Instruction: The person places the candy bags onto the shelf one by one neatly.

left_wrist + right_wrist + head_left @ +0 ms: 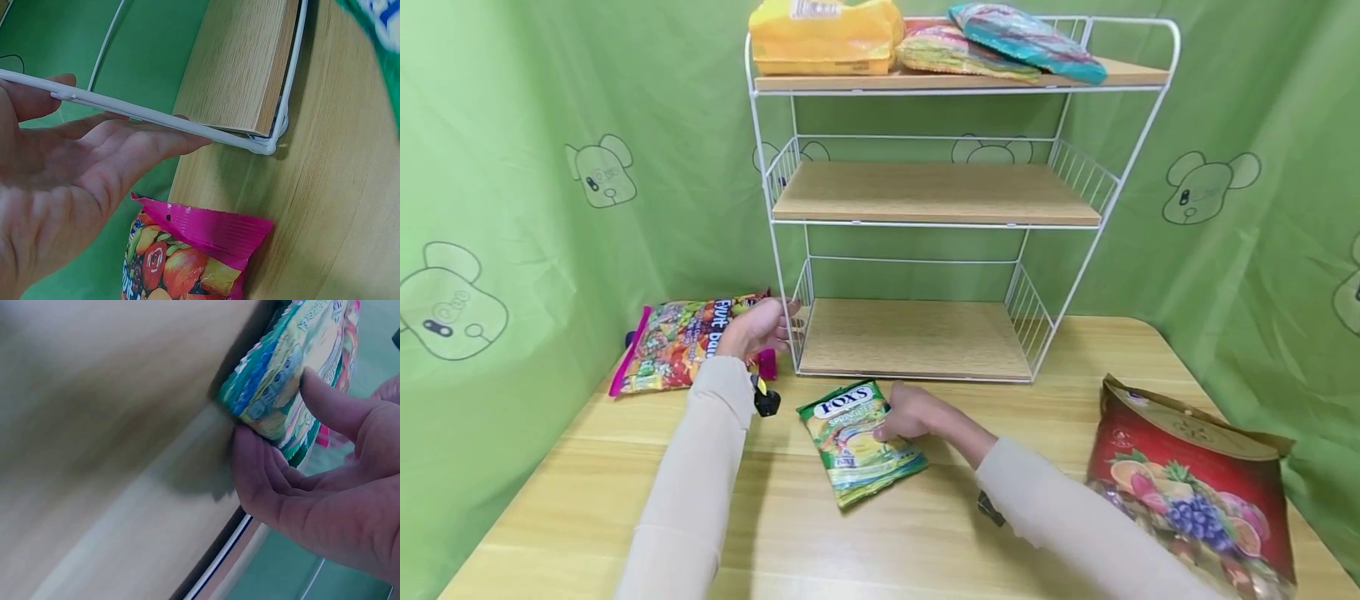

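Observation:
My right hand [910,412] pinches the right edge of a green FOX'S candy bag [842,429], which is held over the table in front of the rack. In the right wrist view the thumb lies on the face of the bag [294,375] and the fingers are behind it. My left hand [763,323] is at the lower left post of the white wire rack [797,367]. In the left wrist view its fingers [156,140] are extended along the post [169,125], which crosses in front of them. A Fruit candy bag [673,346] with pink ends lies beside that hand.
The rack has three wooden shelves; a yellow bag [823,37], a multicoloured bag [951,52] and a teal bag [1030,37] lie on the top one. A large red fruit-print bag [1187,475] is at the table's right. Green curtains [512,167] surround the table.

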`<state>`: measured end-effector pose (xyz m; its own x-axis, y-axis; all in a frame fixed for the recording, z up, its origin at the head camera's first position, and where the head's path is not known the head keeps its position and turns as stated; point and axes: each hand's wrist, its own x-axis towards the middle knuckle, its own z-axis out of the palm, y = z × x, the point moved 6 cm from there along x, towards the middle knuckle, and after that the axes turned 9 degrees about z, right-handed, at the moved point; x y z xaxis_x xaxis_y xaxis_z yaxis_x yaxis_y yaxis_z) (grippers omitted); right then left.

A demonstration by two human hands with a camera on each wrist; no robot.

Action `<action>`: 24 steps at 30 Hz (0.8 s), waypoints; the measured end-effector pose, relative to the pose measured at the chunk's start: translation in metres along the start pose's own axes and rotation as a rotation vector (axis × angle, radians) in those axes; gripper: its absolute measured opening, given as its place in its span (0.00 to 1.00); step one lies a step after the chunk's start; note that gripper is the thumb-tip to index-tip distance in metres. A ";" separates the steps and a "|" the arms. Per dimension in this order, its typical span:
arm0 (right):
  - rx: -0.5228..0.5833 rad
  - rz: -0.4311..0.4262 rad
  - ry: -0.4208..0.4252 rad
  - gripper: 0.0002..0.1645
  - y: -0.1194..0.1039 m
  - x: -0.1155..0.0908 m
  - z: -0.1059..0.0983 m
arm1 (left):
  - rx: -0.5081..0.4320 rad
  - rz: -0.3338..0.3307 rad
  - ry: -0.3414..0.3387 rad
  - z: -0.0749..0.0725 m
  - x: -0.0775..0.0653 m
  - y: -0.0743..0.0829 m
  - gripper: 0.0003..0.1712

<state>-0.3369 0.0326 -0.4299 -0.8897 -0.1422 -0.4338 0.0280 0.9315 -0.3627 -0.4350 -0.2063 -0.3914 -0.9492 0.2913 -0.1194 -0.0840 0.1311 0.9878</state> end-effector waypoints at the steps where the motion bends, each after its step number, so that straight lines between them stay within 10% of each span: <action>1: -0.007 0.001 0.001 0.32 0.005 0.000 -0.003 | 0.002 -0.002 0.004 0.000 0.000 0.000 0.18; 14: 0.062 0.003 0.016 0.22 0.078 -0.003 -0.036 | -0.001 -0.002 0.017 0.001 0.001 0.000 0.10; 24: 0.057 -0.005 0.030 0.25 0.090 -0.014 -0.042 | -0.004 -0.006 0.025 0.001 0.000 -0.001 0.19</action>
<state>-0.3410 0.1329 -0.4220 -0.9030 -0.1359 -0.4076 0.0487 0.9101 -0.4114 -0.4345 -0.2059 -0.3920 -0.9559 0.2671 -0.1224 -0.0905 0.1288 0.9875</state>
